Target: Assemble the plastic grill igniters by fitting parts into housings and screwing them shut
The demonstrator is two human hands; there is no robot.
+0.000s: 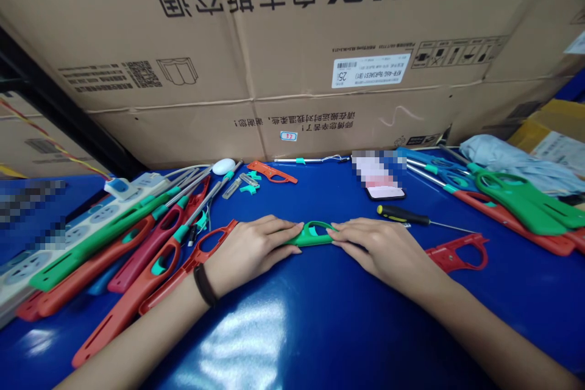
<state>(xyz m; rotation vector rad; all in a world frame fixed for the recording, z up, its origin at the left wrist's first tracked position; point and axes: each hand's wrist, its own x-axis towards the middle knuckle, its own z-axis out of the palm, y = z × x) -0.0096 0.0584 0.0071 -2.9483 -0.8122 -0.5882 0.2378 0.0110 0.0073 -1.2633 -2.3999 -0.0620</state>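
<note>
"Two hands on one piece, going by my feed?"

"Yes. On the left hand (251,250) and the right hand (381,250), the fingers (278,228) lie pressed together, not spread, and their tips close on either end of a green plastic lighter handle (311,236). I can't tell how firm that grip is."

"Where's the handle sitting?"

"Mid-scene, between the hands and low over the blue worktable (320,323). I can't tell if it's touching the surface. A dark wristband (205,285) circles the left wrist, and an orange-red lighter shell (212,247) lies just beside the left hand. To the right, I've got a red lighter shell (457,254), with a screwdriver (402,214) farther away."

"How far along does it look?"

"I see a left heap of long lighters (155,256) and a right heap of long lighters (516,201), many with metal shafts fitted. Loose at the far edge are an orange half-shell (272,172), small teal clips (250,181) and a thin metal rod (297,160). Neither the green handle nor the red shell shows a shaft."
</note>
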